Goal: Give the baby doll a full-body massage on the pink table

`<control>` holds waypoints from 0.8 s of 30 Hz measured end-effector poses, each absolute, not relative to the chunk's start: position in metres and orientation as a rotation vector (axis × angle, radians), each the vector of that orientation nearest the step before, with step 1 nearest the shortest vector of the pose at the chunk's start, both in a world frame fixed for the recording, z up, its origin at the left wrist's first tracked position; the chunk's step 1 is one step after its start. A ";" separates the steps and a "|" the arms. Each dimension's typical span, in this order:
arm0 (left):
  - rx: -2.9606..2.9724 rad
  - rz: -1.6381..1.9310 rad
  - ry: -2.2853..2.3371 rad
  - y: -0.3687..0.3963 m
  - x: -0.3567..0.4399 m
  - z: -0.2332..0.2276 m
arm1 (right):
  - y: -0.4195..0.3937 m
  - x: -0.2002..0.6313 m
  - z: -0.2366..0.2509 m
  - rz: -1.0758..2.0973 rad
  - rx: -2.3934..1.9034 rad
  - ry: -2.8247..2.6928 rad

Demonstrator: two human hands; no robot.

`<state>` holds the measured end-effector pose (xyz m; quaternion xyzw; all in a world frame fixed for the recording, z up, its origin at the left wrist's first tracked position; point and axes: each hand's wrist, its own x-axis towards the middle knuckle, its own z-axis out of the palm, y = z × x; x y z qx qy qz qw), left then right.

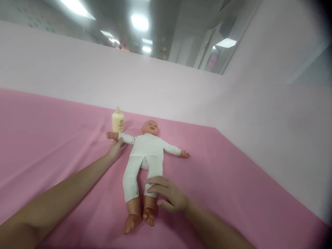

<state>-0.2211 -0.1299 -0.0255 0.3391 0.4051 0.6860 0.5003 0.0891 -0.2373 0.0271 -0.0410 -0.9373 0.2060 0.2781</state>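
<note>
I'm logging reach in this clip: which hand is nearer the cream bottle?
Left. The left hand rests on the doll's sleeve just below the bottle. The right hand lies on the doll's lower leg, far from it.

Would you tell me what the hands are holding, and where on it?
The left hand grips the doll at its sleeved forearm; the right hand rests on its lower leg.

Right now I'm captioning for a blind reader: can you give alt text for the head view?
A doll in white lies face up on a pink sheet, the left hand at its arm, the right hand on its lower leg. A cream bottle stands beside its head.
</note>
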 end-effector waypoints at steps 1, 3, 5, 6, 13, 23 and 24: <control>0.776 1.651 0.980 -0.131 -0.221 -0.024 | -0.238 0.090 0.025 0.555 -0.176 -2.478; 0.669 1.620 0.985 -0.134 -0.219 -0.020 | -0.237 0.091 0.023 0.563 -0.287 -2.399; 0.569 1.563 0.969 -0.136 -0.216 -0.016 | -0.234 0.091 0.021 0.573 -0.400 -2.302; 0.526 1.534 0.954 -0.138 -0.214 -0.014 | -0.232 0.091 0.020 0.573 -0.468 -2.249; 0.469 1.436 0.871 -0.149 -0.198 -0.009 | -0.206 0.088 0.011 0.657 -0.990 -1.881; 0.580 1.358 0.934 -0.159 -0.187 -0.009 | -0.187 0.083 0.003 0.845 -1.143 -1.743; 0.589 1.346 0.934 -0.159 -0.187 -0.009 | -0.186 0.081 0.006 0.850 -1.165 -1.784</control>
